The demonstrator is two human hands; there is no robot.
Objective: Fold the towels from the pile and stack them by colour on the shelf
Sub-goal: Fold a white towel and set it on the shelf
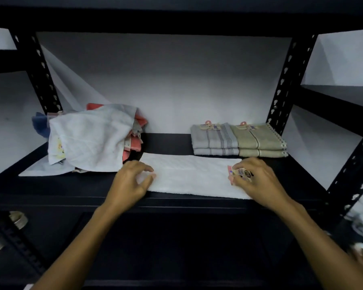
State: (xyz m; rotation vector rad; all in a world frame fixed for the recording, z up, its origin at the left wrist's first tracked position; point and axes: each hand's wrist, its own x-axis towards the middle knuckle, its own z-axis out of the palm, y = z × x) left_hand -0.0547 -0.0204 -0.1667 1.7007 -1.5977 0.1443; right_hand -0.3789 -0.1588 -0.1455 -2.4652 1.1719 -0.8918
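Right now I have a white towel [191,174] lying flat along the near edge of the black shelf [166,141], its long axis running left to right. My left hand [130,181] sits at its left end, fingers loosely curled over the cloth; I cannot tell whether they actually pinch it. My right hand [258,178] is at the right end, fingers curled round the paper label [238,171]. Each hand has 1 end, so the fold should go end to end. The unfolded pile [92,139] is far left; 2 folded stacks, grey [215,139] and beige [260,140], sit far right, just beyond my right hand.
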